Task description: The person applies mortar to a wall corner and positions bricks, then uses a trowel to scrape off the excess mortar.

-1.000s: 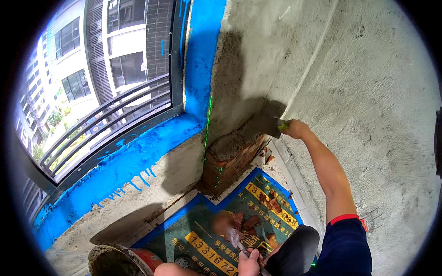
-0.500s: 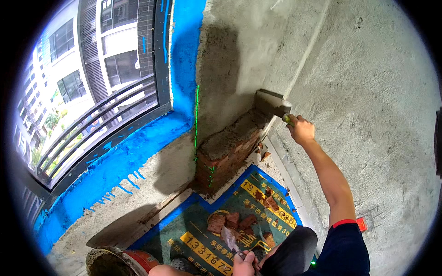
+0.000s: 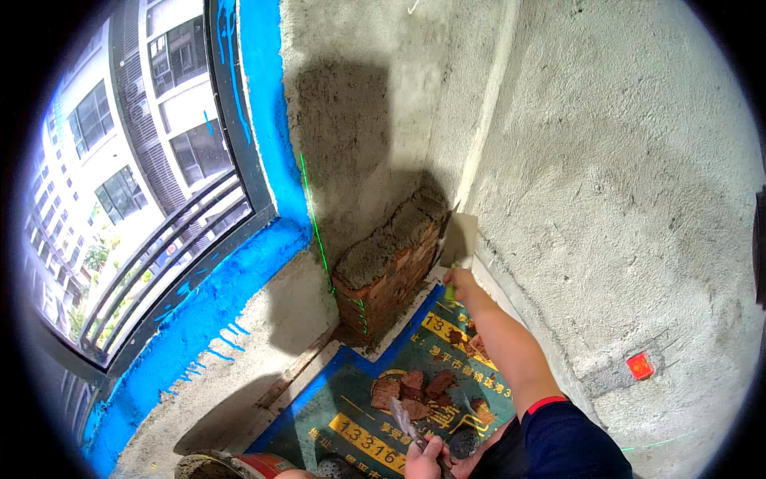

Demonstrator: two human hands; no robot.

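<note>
My right hand (image 3: 463, 285) is closed round the yellow-green handle of a wide scraper (image 3: 460, 239). Its flat blade stands upright in the corner, beside the right end of a low brick pier (image 3: 391, 275), close to the right wall. Rough grey mortar covers the pier's top. At the lower middle, my left hand (image 3: 427, 457) grips a narrow, mortar-smeared trowel (image 3: 408, 421), which points up toward broken brick pieces (image 3: 412, 386) on the floor mat.
A green printed mat (image 3: 319, 435) with a blue border covers the floor. A bucket (image 3: 267, 463) stands at the lower left. Blue coating (image 3: 215, 275) edges the window, and a red box (image 3: 640, 366) is set in the right wall. A green laser line crosses the pier.
My right hand and the scraper have moved down from the pier's top to beside its right end. My left hand still holds the trowel low. The view has shifted right.
</note>
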